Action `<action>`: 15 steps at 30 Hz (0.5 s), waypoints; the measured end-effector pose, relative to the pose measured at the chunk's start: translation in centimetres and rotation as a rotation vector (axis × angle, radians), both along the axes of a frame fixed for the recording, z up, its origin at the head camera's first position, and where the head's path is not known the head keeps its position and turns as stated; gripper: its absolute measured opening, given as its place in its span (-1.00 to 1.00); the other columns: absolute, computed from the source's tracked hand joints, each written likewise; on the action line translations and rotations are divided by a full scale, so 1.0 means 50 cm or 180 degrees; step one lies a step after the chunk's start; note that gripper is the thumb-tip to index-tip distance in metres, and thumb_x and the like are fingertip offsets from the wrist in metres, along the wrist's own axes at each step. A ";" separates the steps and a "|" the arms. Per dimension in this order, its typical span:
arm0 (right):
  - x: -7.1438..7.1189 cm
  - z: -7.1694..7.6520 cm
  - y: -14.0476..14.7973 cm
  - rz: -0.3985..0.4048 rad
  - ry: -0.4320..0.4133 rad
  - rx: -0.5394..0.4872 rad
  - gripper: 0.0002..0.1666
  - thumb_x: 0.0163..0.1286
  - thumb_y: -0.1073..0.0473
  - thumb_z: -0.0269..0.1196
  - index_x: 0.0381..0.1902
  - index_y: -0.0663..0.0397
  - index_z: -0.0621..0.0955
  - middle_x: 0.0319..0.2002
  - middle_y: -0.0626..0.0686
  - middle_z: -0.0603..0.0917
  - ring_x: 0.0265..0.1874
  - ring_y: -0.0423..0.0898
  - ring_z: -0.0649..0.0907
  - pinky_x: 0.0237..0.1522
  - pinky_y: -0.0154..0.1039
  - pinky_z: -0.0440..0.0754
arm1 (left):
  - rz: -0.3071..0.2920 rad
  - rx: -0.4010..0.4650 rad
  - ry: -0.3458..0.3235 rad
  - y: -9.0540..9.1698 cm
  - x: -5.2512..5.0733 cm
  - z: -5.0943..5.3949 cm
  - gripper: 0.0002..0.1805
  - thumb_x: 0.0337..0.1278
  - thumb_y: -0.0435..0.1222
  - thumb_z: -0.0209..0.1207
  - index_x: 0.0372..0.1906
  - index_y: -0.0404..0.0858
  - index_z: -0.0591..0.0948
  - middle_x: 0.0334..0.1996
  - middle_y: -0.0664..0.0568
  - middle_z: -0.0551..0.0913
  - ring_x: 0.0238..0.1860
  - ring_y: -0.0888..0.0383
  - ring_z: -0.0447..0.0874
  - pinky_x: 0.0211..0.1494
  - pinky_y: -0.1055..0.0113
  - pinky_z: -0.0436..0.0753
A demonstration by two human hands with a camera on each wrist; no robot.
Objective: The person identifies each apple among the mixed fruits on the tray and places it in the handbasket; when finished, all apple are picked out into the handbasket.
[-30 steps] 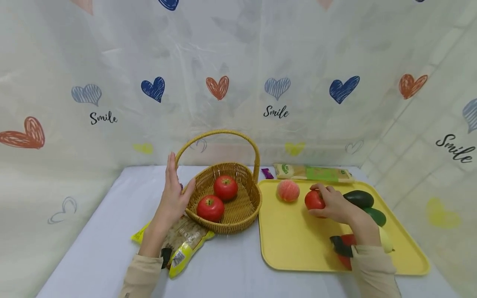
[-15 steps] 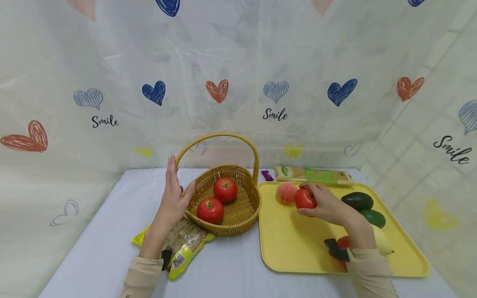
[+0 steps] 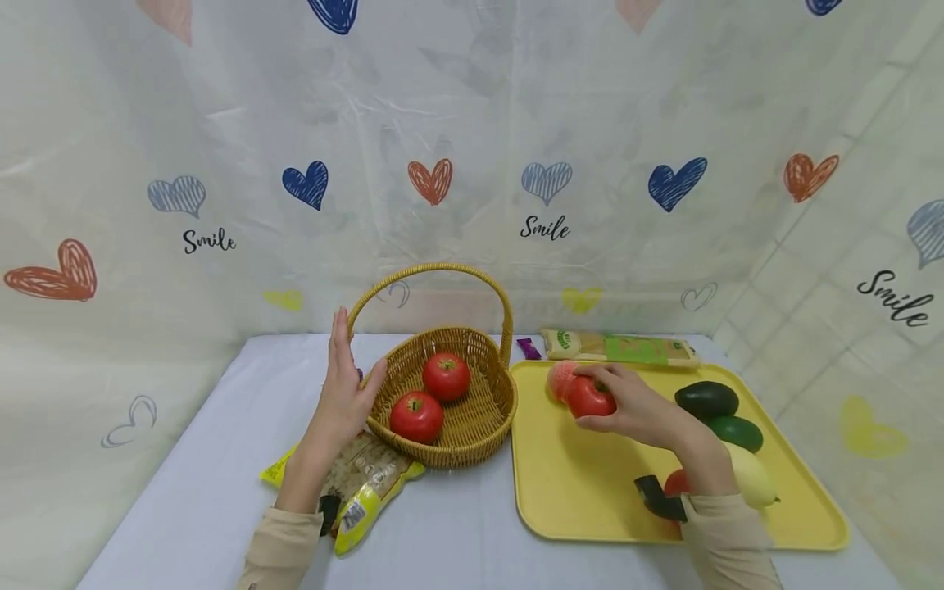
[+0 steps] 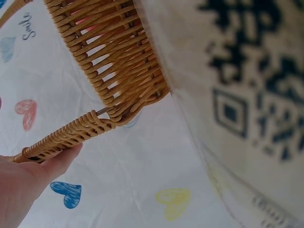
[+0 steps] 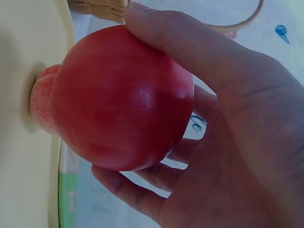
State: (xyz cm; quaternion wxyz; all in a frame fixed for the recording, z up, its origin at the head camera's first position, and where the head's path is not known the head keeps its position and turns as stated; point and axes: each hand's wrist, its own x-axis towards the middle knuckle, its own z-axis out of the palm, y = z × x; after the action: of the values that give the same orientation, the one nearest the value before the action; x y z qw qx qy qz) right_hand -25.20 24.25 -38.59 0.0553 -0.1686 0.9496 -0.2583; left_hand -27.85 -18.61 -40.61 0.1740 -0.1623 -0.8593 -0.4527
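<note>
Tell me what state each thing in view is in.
Tray: flat, fruit lying on it
Right hand: fingers curled, gripping
Held red fruit: held over the tray
Basket: handle up, two red fruits inside
Left hand: fingers straight, touching the basket
Peach: on the tray, partly hidden
Yellow bag: lying, partly hidden; cannot tell whether sealed
Long packet: lying behind the tray

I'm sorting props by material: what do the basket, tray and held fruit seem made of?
Basket: wicker or a lookalike, light sheen; woven strands show.
Tray: probably plastic, smooth; even yellow, rounded corners.
Held fruit: smooth, slightly glossy surface with a soft highlight; real or artificial, I can't tell.
</note>
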 end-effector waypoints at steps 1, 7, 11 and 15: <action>-0.001 0.001 -0.005 0.0021 0.0029 0.0007 -0.11 0.26 -0.15 0.46 0.44 0.05 0.42 0.31 0.38 0.42 0.14 0.26 0.53 0.00 0.12 0.71 | 0.0001 0.0005 -0.0005 -0.001 0.000 0.000 0.01 0.55 -0.11 0.07 0.66 0.08 -0.44 0.69 0.10 -0.47 0.66 -0.27 -0.10 0.34 -0.36 0.48; -0.006 -0.002 -0.035 0.0196 0.0243 -0.0043 -0.19 0.25 -0.09 0.49 0.40 -0.13 0.46 0.25 0.30 0.47 0.12 0.23 0.54 -0.03 0.08 0.71 | -0.0006 0.0031 0.0007 -0.001 -0.003 0.002 0.02 0.55 -0.13 0.07 0.65 0.17 -0.46 0.68 0.11 -0.48 0.67 -0.25 -0.11 0.36 -0.37 0.45; -0.003 -0.002 -0.066 0.0289 0.0327 -0.0098 -0.22 0.25 -0.13 0.49 0.38 -0.22 0.48 0.28 0.24 0.46 0.16 0.21 0.54 -0.01 0.05 0.72 | 0.0004 0.0018 -0.0006 0.002 -0.004 0.000 0.02 0.55 -0.11 0.07 0.64 0.22 -0.47 0.69 0.09 -0.48 0.67 -0.25 -0.11 0.38 -0.37 0.44; -0.002 0.003 -0.110 0.0261 0.0485 -0.0032 -0.19 0.25 -0.16 0.48 0.42 -0.21 0.47 0.28 0.19 0.48 0.12 0.14 0.58 -0.05 0.01 0.73 | 0.0038 -0.0025 0.0009 0.000 -0.003 -0.003 0.01 0.55 -0.05 0.05 0.65 0.15 -0.46 0.69 0.08 -0.47 0.67 -0.26 -0.09 0.39 -0.38 0.42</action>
State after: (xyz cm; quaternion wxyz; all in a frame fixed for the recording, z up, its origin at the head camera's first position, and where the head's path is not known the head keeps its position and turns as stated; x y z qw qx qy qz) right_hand -25.29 18.75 -38.46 -0.0074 -0.2267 0.9421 -0.2470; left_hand -27.98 -18.62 -40.75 0.1772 -0.1585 -0.8618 -0.4480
